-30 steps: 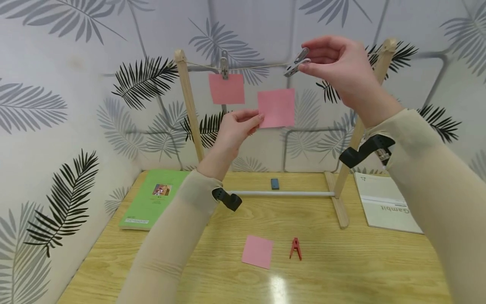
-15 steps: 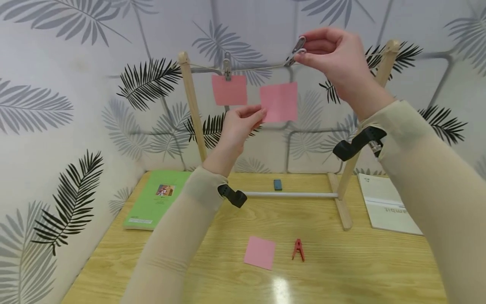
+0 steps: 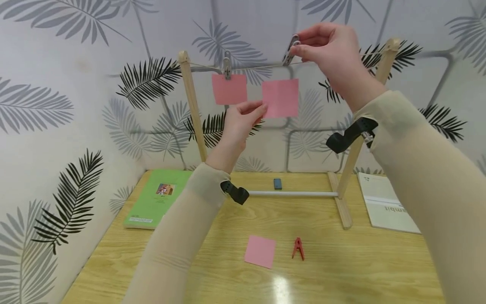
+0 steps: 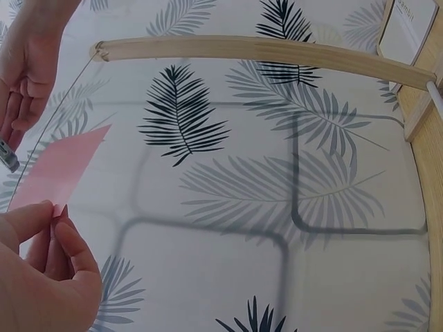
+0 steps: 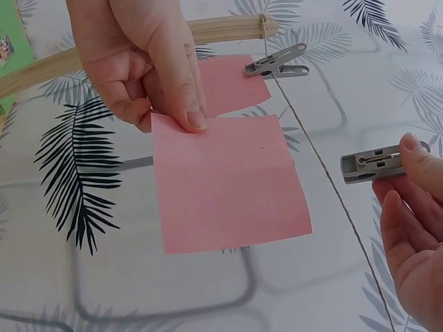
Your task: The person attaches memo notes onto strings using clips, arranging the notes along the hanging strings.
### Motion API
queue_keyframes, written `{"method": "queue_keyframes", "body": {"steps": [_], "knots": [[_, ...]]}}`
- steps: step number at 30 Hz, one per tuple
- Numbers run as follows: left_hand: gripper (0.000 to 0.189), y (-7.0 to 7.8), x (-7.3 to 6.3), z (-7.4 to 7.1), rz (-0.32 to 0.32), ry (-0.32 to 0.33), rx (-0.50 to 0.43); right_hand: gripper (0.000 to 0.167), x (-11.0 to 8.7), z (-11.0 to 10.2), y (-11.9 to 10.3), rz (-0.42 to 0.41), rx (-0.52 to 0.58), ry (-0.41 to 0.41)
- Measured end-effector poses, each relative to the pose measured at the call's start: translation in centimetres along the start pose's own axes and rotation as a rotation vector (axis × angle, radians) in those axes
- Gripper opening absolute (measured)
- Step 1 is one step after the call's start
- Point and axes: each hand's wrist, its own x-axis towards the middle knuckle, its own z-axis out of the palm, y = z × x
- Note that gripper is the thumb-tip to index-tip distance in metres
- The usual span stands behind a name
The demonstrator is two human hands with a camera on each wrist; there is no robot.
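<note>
Between thumb and fingers, my left hand (image 3: 241, 124) pinches a pink paper square (image 3: 281, 99) by its left edge, just below the string (image 3: 262, 67). My right hand (image 3: 334, 57) holds a grey clothespin (image 3: 290, 50) by its handles, above the paper and close to the string. In the right wrist view that clothespin (image 5: 374, 164) is apart from both string and paper. To the left, another pink square (image 3: 229, 90) hangs from the string under a second grey clothespin (image 3: 227, 67).
On the table (image 3: 212, 270) lie a pink square (image 3: 260, 251) and a red clothespin (image 3: 298, 248). A wooden post (image 3: 191, 105) and a right post (image 3: 385, 63) bear the string. A green book (image 3: 155, 198), a blue block (image 3: 278, 184) and a pale booklet (image 3: 385, 204) lie farther back.
My left hand has raised the pink square toward the string. My right hand has moved up and slightly left, turning the clothespin more upright.
</note>
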Motion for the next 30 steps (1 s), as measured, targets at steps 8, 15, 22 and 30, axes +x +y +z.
{"method": "queue_keyframes", "body": {"steps": [8,15,22,30], "knots": [[0.03,-0.3,0.2,-0.1,-0.005,0.004,0.013,0.018,0.8,1.2,0.2,0.001,0.033,0.0],[0.029,-0.6,0.2,-0.1,-0.012,0.009,0.023,0.021,0.8,1.4,0.3,0.042,0.022,-0.021],[0.029,-0.7,0.2,0.0,0.012,0.008,0.017,0.021,0.8,1.4,0.7,0.084,0.026,-0.054],[0.028,-1.2,0.4,-0.1,0.035,0.017,0.025,0.022,0.6,1.9,1.3,0.11,-0.024,-0.097]]}}
